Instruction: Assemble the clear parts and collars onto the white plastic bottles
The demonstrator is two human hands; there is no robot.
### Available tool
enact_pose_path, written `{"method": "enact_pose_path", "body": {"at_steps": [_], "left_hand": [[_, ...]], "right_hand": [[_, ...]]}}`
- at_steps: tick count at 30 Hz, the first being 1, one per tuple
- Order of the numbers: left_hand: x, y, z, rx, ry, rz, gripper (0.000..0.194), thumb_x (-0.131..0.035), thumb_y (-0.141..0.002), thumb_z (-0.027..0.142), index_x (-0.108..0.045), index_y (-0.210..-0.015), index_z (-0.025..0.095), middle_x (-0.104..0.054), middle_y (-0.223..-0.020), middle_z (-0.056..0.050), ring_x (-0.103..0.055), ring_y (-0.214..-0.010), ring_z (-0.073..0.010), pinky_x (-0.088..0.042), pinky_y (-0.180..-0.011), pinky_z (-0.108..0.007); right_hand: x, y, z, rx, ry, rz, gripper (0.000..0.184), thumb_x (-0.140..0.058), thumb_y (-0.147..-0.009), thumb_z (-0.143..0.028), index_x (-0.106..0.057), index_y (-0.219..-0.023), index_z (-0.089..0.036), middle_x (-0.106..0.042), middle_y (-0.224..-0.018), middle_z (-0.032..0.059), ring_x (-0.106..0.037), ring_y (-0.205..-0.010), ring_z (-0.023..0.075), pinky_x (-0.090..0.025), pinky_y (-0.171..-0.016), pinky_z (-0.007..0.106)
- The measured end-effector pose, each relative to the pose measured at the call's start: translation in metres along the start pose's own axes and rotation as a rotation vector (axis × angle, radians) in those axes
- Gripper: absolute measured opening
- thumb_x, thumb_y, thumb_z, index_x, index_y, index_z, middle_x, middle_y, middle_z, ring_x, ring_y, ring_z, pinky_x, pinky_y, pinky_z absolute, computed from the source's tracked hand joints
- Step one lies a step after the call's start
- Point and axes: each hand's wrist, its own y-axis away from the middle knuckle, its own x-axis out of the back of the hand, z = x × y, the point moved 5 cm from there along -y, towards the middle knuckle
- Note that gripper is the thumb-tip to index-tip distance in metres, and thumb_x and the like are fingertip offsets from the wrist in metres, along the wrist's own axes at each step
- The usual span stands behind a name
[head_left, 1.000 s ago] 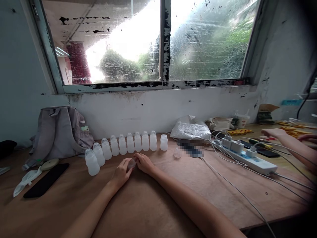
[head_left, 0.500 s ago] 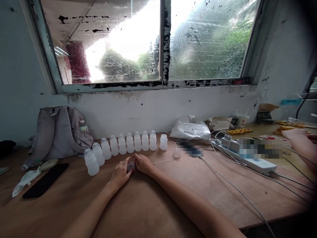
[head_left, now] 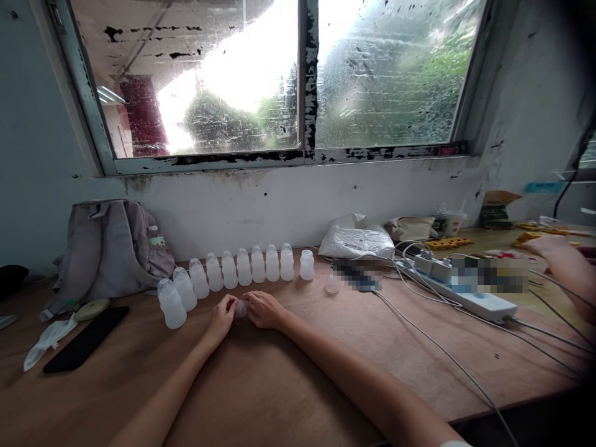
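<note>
Between my two hands is a small translucent bottle part (head_left: 241,309), close to the tabletop; its exact shape is partly covered by fingers. My left hand (head_left: 222,321) pinches its left side, fingers closed. From the other side, my right hand (head_left: 263,310) curls its fingers around it. Just beyond stands a curved row of several frosted baby bottles (head_left: 229,270) with clear domed caps. At the row's right end, one bottle (head_left: 307,266) is uncapped and shows its neck. A clear domed cap (head_left: 331,285) rests on the table to its right.
A grey backpack (head_left: 109,248) leans on the wall at left, near a black phone-like slab (head_left: 86,340). At right are a silvery bag (head_left: 356,239), a white power strip (head_left: 484,305) and trailing cables. Another person's hand (head_left: 549,248) is at the far right.
My left fingers have drawn back from over the part into a pinch at its left. My right hand has shifted slightly left, and more of the part shows between them.
</note>
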Motion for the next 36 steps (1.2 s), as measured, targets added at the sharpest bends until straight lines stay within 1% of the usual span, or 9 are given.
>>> {"method": "enact_pose_path", "body": {"at_steps": [3,6,10,15,21,26,30,32,36], "left_hand": [[-0.005,0.002,-0.001,0.035,0.084,-0.025,0.027,-0.037,-0.079,0.038,-0.052,-0.085,0.016,-0.058,-0.065,-0.001,-0.056,-0.056,-0.0136,-0.045,-0.05,-0.023],[-0.008,0.006,0.005,0.054,0.116,-0.022,0.03,-0.033,-0.081,0.037,-0.049,-0.097,0.016,-0.058,-0.065,0.0,-0.055,-0.053,-0.0127,-0.045,-0.049,-0.023],[-0.015,0.008,0.014,0.087,0.19,-0.148,0.026,-0.038,-0.079,0.03,-0.048,-0.099,0.018,-0.061,-0.083,-0.004,-0.059,-0.064,-0.0146,-0.046,-0.058,-0.026],[-0.021,0.006,0.016,0.083,0.25,-0.278,0.036,-0.04,-0.071,0.017,-0.043,-0.107,0.019,-0.062,-0.091,-0.004,-0.058,-0.063,-0.0126,-0.047,-0.068,-0.028],[-0.021,0.006,0.017,0.004,0.128,-0.253,0.044,-0.04,-0.066,0.009,-0.045,-0.108,0.021,-0.061,-0.095,-0.004,-0.057,-0.09,-0.0168,-0.045,-0.077,-0.029],[-0.022,0.007,0.014,0.004,0.102,-0.263,0.047,-0.04,-0.066,0.008,-0.044,-0.111,0.021,-0.06,-0.099,-0.004,-0.057,-0.089,-0.0171,-0.046,-0.075,-0.029],[-0.024,0.006,0.014,-0.028,0.117,-0.245,0.047,-0.041,-0.064,0.007,-0.045,-0.108,0.022,-0.058,-0.102,-0.003,-0.052,-0.099,-0.018,-0.045,-0.076,-0.028],[-0.026,0.007,0.016,-0.039,0.134,-0.23,0.048,-0.041,-0.063,0.006,-0.044,-0.108,0.022,-0.057,-0.103,-0.003,-0.053,-0.097,-0.0175,-0.046,-0.076,-0.028],[-0.031,0.011,0.023,-0.051,0.165,-0.191,0.052,-0.039,-0.061,0.003,-0.04,-0.11,0.021,-0.055,-0.106,-0.004,-0.056,-0.075,-0.0121,-0.046,-0.073,-0.029]], "right_hand": [[-0.003,0.0,0.004,-0.076,-0.05,0.058,0.018,-0.046,-0.073,-0.017,-0.048,-0.09,-0.018,-0.058,-0.085,0.0054,-0.053,-0.078,0.016,-0.04,-0.072,0.024],[-0.006,0.0,0.013,-0.165,-0.074,0.108,0.012,-0.046,-0.071,-0.016,-0.046,-0.083,-0.018,-0.056,-0.073,0.0021,-0.051,-0.065,0.0136,-0.038,-0.061,0.022],[-0.007,-0.002,0.024,-0.216,-0.106,0.148,0.013,-0.042,-0.069,-0.01,-0.045,-0.079,-0.018,-0.052,-0.069,-0.0005,-0.046,-0.06,0.011,-0.035,-0.056,0.019],[-0.008,-0.002,0.033,-0.261,-0.16,0.182,0.021,-0.041,-0.063,-0.007,-0.043,-0.08,-0.019,-0.048,-0.064,-0.0036,-0.044,-0.058,0.0097,-0.034,-0.054,0.018],[-0.01,0.0,0.037,-0.285,-0.198,0.195,0.024,-0.042,-0.059,-0.005,-0.041,-0.078,-0.02,-0.046,-0.063,-0.0051,-0.043,-0.055,0.0088,-0.033,-0.052,0.016],[-0.01,0.001,0.038,-0.292,-0.198,0.203,0.026,-0.04,-0.057,-0.003,-0.04,-0.077,-0.02,-0.046,-0.063,-0.0052,-0.042,-0.055,0.009,-0.032,-0.052,0.017],[-0.011,0.002,0.04,-0.291,-0.201,0.206,0.027,-0.04,-0.057,-0.003,-0.04,-0.078,-0.02,-0.047,-0.066,-0.0042,-0.044,-0.059,0.0097,-0.034,-0.054,0.017],[-0.01,0.002,0.04,-0.291,-0.199,0.211,0.027,-0.04,-0.057,-0.003,-0.039,-0.078,-0.02,-0.048,-0.068,-0.0037,-0.045,-0.06,0.01,-0.035,-0.056,0.018],[-0.007,0.004,0.038,-0.296,-0.185,0.233,0.022,-0.04,-0.06,-0.006,-0.038,-0.078,-0.02,-0.046,-0.068,-0.0035,-0.043,-0.06,0.0104,-0.034,-0.057,0.019]]}}
